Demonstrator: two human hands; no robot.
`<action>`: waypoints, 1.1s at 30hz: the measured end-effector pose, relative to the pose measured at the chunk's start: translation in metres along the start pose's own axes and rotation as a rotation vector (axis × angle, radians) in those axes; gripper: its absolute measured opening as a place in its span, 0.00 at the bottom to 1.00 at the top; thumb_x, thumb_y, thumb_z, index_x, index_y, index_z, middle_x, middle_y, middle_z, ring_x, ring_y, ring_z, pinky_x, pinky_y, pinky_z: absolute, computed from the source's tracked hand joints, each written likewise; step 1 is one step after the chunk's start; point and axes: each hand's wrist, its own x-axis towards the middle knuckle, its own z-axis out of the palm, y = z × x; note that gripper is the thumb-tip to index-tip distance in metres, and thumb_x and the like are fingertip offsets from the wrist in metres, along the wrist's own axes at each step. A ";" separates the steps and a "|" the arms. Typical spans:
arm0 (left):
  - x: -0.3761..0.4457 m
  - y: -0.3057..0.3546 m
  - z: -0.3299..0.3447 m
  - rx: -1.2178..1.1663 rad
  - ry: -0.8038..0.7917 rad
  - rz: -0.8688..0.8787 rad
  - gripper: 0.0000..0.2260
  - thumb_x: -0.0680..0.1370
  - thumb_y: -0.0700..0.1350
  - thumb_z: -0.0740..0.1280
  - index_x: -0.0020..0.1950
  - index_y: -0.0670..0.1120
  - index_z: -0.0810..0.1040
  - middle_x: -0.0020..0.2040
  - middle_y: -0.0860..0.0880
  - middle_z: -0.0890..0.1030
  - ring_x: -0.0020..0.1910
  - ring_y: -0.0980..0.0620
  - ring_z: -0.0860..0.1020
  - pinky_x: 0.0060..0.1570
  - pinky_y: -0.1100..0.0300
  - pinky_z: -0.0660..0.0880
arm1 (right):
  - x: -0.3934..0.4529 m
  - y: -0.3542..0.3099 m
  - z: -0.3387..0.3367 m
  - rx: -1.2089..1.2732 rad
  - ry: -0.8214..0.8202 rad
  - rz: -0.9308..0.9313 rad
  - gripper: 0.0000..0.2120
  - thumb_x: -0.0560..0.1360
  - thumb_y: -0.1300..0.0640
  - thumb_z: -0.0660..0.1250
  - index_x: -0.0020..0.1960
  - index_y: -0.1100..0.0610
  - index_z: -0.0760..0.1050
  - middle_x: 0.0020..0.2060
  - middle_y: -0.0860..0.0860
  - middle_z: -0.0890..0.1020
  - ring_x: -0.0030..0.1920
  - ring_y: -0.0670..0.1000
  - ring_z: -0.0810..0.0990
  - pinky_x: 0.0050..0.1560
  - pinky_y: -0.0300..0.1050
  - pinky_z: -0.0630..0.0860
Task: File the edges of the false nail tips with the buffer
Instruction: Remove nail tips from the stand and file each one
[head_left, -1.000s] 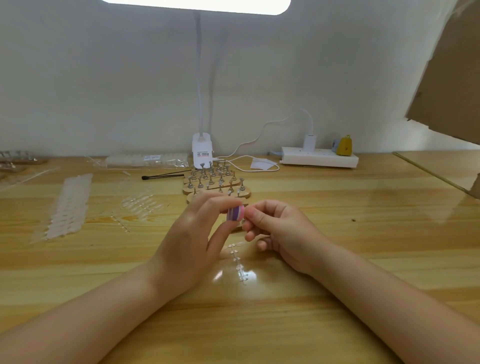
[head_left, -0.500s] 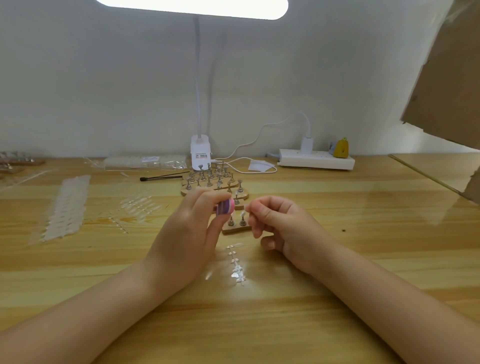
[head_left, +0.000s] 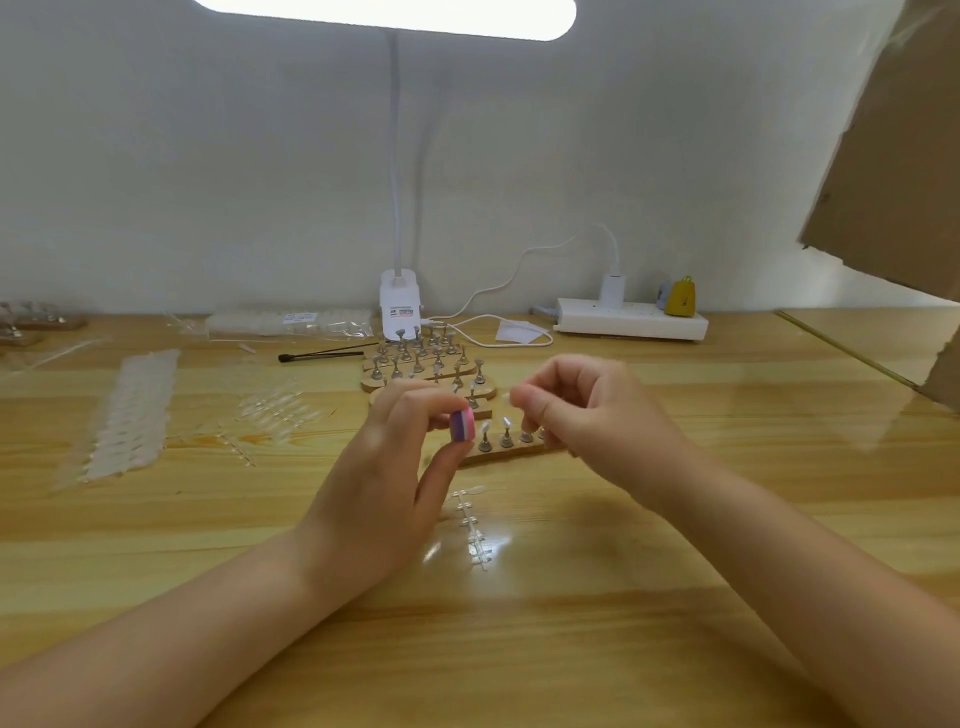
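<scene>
My left hand (head_left: 384, 483) pinches the buffer (head_left: 462, 424) between thumb and fingertips, raised above the surface (head_left: 675, 649). My right hand (head_left: 587, 415) is curled, thumb and forefinger pressed together; a clear nail tip (head_left: 506, 397) seems to sit at the fingertips, though blur leaves that uncertain. A small gap separates the hands.

Just behind the hands, a wooden stand (head_left: 511, 451) carries small metal holders, two of them topped with clear tips, right beside the buffer. Further behind, more wooden stands (head_left: 431, 371) hold rows of metal holders, most of them bare. Beyond these, to the left, a clear plastic bag (head_left: 291, 322) contains pale tips.

Between my wrists, a clear sprue (head_left: 475, 535) lies flat on the surface. Far to the left of my left hand lies a long strip of pale tips (head_left: 130, 415), and nearer, loose clear tips (head_left: 278, 410). A black tool (head_left: 324, 355) lies behind them. The surface is glossy light wood with bright glare.

At the back stands a white lamp (head_left: 399, 306), clamped at its base, its lit head overhead against a pale wall (head_left: 208, 156). Behind my right hand sits a white power strip (head_left: 631, 321) with a white plug and a yellow item on it. Cardboard (head_left: 893, 171) leans in at far right.

The buffer is a small block with pink, purple and white layers, seen end-on.
</scene>
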 end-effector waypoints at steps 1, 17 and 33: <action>0.001 0.002 -0.001 -0.001 0.000 0.007 0.10 0.75 0.37 0.67 0.56 0.39 0.74 0.51 0.45 0.76 0.49 0.56 0.75 0.53 0.66 0.74 | -0.001 0.004 0.004 0.033 -0.010 0.041 0.05 0.76 0.56 0.69 0.43 0.56 0.78 0.31 0.47 0.82 0.29 0.43 0.77 0.29 0.36 0.72; 0.020 0.008 -0.013 -0.142 -0.022 -0.292 0.08 0.76 0.42 0.68 0.52 0.51 0.73 0.44 0.54 0.79 0.44 0.59 0.79 0.44 0.70 0.74 | -0.006 0.032 0.020 0.354 -0.044 0.220 0.06 0.76 0.56 0.69 0.46 0.58 0.80 0.35 0.50 0.82 0.28 0.45 0.74 0.25 0.36 0.70; 0.012 0.003 -0.005 0.010 -0.071 0.077 0.12 0.77 0.39 0.65 0.60 0.38 0.76 0.53 0.45 0.76 0.51 0.53 0.77 0.53 0.63 0.76 | -0.004 0.031 0.027 0.522 -0.148 0.181 0.06 0.72 0.54 0.68 0.44 0.57 0.77 0.33 0.50 0.77 0.30 0.45 0.73 0.25 0.37 0.67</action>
